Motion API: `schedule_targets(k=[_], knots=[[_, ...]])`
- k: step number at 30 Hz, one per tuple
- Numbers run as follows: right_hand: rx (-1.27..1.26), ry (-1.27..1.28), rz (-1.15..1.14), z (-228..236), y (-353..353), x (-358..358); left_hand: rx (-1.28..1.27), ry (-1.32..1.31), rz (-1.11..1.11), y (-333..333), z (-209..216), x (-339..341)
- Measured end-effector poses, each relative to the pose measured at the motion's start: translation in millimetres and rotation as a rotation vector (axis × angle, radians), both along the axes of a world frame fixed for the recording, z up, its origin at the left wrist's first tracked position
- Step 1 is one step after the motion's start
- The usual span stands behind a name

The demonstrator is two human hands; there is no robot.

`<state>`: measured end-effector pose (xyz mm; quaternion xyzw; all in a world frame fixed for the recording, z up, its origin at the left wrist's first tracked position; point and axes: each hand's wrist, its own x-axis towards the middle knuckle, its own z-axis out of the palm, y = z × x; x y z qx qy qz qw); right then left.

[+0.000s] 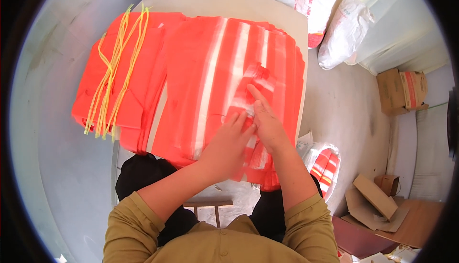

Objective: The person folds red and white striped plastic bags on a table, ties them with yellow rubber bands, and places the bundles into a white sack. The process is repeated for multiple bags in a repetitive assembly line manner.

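A broad pile of red sheets with white stripes (186,91) covers the table in front of me. On its right part lies a bunched, striped red piece (260,74), creased and partly folded. My left hand (224,143) rests over its near side, slightly blurred, fingers stretched toward the other hand. From the right, my right hand (269,125) lies against the same piece with its fingers extended and apart. The two hands almost meet at their fingertips. What lies under the palms is hidden.
Yellow cords (114,74) lie across a folded red stack (95,84) at the left. White sacks (344,31) stand behind and right of the table. A clear bag of red striped pieces (327,167) sits on the floor. Cardboard boxes (401,91) stand farther right.
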<state>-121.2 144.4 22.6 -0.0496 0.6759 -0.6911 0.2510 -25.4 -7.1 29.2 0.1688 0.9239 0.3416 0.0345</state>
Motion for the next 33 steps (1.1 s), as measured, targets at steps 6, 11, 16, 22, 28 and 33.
schedule_targets(k=[6, 11, 16, 22, 28, 33], knots=[[0.033, 0.049, 0.009, -16.3, -2.9, -27.6, 0.013, 0.05, -0.102, -5.3, -12.6, 8.0], [0.262, 0.081, 0.075, -6.6, -13.7, -73.7, 0.023, 0.076, -0.133, -10.8, -20.3, 12.1], [0.334, 0.197, 0.044, 1.3, -27.4, -85.0, 0.015, 0.021, -0.174, -16.8, -17.5, 14.6], [0.807, 0.853, 0.158, -20.6, -26.1, -101.8, -0.05, 0.025, -0.248, -23.7, -17.1, 18.4], [0.824, 1.013, -0.048, -29.5, -26.1, -98.3, -0.084, 0.052, -0.268, -25.8, -23.3, 22.0], [0.868, 1.219, 0.24, -7.2, -25.0, -43.0, -0.101, 0.033, -0.271, -25.4, -25.8, 20.3]])
